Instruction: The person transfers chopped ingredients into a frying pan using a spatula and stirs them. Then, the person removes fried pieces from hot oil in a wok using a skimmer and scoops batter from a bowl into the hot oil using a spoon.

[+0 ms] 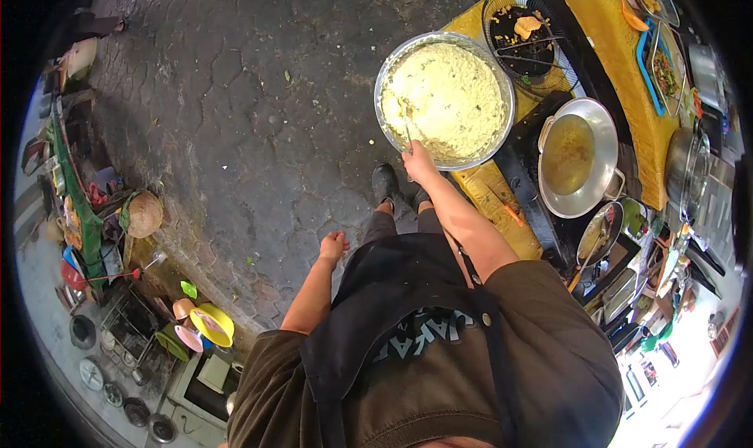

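My right hand (420,162) is closed round the handle of a spoon (408,128), whose lower end is sunk in a pale yellow batter (451,95) flecked with green. The batter fills most of a wide metal basin (510,111). My left hand (335,245) hangs by my side over the floor, its fingers curled in, with nothing visible in them. Right of the basin, a large two-handled wok (600,138) holds brownish-yellow oil (569,156).
A wire basket (490,16) with fried bits stands behind the basin on a yellow counter (502,205). Below the wok is a smaller pan (616,216). A blue-edged tray (647,79) sits far right. Dark paved floor (259,95) lies left; colourful bowls (212,322) are at lower left.
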### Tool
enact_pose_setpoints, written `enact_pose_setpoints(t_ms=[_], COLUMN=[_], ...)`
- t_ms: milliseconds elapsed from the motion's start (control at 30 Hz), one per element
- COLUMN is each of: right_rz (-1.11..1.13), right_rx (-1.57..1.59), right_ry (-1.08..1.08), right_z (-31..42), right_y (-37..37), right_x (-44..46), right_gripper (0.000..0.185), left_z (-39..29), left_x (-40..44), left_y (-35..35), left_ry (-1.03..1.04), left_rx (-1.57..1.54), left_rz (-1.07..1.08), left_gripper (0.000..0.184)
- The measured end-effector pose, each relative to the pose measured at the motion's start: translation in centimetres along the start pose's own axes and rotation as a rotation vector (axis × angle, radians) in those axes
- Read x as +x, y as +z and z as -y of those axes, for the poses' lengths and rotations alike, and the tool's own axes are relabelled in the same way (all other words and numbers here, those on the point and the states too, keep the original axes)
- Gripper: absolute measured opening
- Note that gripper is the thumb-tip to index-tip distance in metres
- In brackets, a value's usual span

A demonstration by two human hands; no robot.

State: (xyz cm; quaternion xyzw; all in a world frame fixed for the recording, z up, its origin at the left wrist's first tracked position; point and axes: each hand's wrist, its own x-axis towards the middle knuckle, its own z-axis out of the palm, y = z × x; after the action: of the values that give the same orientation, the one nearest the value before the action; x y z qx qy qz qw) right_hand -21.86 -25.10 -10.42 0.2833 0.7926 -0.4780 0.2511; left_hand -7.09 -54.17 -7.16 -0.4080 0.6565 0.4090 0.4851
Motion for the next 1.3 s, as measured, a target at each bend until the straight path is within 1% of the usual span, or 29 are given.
enact_pose_setpoints(t_ms=[67, 100, 167, 200, 233, 300, 367, 433, 500, 567, 633, 733, 833, 900, 967, 1000, 1067, 1100, 1167, 1200, 1233, 1267, 1300], right_rz=[-0.095, -0.096, 0.195, 0.270, 0.263, 0.399, 0.420, 0.563, 0.588, 0.611, 0.599, 0.596, 0.553, 0.533, 0.460, 0.460, 0.341, 0.340, 0.080, -0.300, -0.303, -0.118, 0.070], right_rx=[-0.229, -0.224, 0.360, 0.512, 0.517, 0.661, 0.685, 0.894, 0.911, 0.931, 0.949, 0.938, 0.855, 0.819, 0.664, 0.672, 0.519, 0.527, 0.144, -0.130, -0.124, 0.132, 0.383], right_ry=[-0.233, -0.233, 0.172, 0.237, 0.235, 0.268, 0.264, 0.295, 0.267, 0.244, 0.232, 0.199, 0.182, 0.175, 0.199, 0.199, 0.199, 0.198, 0.054, -0.402, -0.399, -0.091, 0.218], right_z=[-0.5, 0.2, 3.0, 3.6, 3.4, 2.9, 2.2, 1.1, 0.3, -0.3, -0.5, -0.4, -0.2, -0.7, -0.9, -0.8, -0.7, -0.7, -1.6, -1.3, -1.3, -1.3, 1.2], right_y=[-0.2, -0.7, -3.0, -4.1, -4.8, -6.3, -7.4, -8.1, -8.5, -8.9, -9.6, -10.7, -11.1, -10.6, -9.4, -8.5, -6.2, -4.9, -1.9, -0.5, 0.1, 0.8, -0.2], right_x=[0.3, 0.0, -1.3, -1.9, -1.9, -1.9, -1.8, -1.5, -1.4, -1.8, -2.5, -3.6, -4.5, -4.2, -3.4, -3.0, -2.0, -1.3, 0.5, 0.8, 0.9, 1.0, -0.5], right_gripper=[0.030, 0.030, 0.029, 0.030, 0.030, 0.027, 0.024, 0.023, 0.022, 0.022, 0.026, 0.027, 0.031, 0.029, 0.026, 0.026, 0.024, 0.024, 0.022, 0.019, 0.019, 0.016, 0.014], left_z=[-0.4, -0.7, -1.4, -1.6, -1.9, -2.1, -1.9, -2.2, -2.5, -2.3, -2.1, -2.3, -2.6, -2.8, -3.1, -3.3, -3.6, -3.8, -4.2, -4.3, -4.3, -4.4, -4.2], left_x=[0.4, 0.5, 0.3, 0.2, 0.1, 0.0, 0.2, -0.4, -0.5, -0.6, -0.3, -0.2, -0.1, 0.0, 0.2, 0.2, 0.0, -0.2, -0.5, -0.6, -0.8, -1.0, -1.0], left_y=[-0.2, -0.2, -0.2, -0.3, -0.2, -0.1, 0.0, 0.0, -0.2, -0.4, -0.9, -1.2, -1.1, -1.0, -0.8, -0.6, -0.3, -0.2, -0.2, -0.2, -0.2, -0.3, -0.5], left_ry=[0.040, 0.041, 0.087, 0.092, 0.107, 0.124, 0.103, 0.088, 0.076, 0.078, 0.096, 0.101, 0.101, 0.113, 0.097, 0.097, 0.104, 0.104, 0.117, 0.117, 0.115, 0.112, 0.112], left_rx=[-0.016, -0.011, -0.020, -0.013, -0.009, -0.002, -0.019, -0.012, -0.002, -0.016, 0.006, 0.032, 0.056, 0.073, 0.060, 0.067, 0.024, 0.031, 0.028, 0.036, 0.046, 0.056, 0.062], left_rz=[0.011, 0.008, 0.004, 0.006, 0.008, 0.012, 0.031, 0.030, 0.026, -0.005, -0.006, -0.008, -0.009, -0.011, 0.022, 0.019, 0.041, 0.038, 0.047, 0.046, 0.042, 0.040, 0.040], left_gripper=[0.032, 0.032, 0.032, 0.032, 0.032, 0.032, 0.032, 0.032, 0.032, 0.025, 0.025, 0.025, 0.026, 0.026, 0.030, 0.030, 0.032, 0.032, 0.031, 0.031, 0.031, 0.030, 0.030])
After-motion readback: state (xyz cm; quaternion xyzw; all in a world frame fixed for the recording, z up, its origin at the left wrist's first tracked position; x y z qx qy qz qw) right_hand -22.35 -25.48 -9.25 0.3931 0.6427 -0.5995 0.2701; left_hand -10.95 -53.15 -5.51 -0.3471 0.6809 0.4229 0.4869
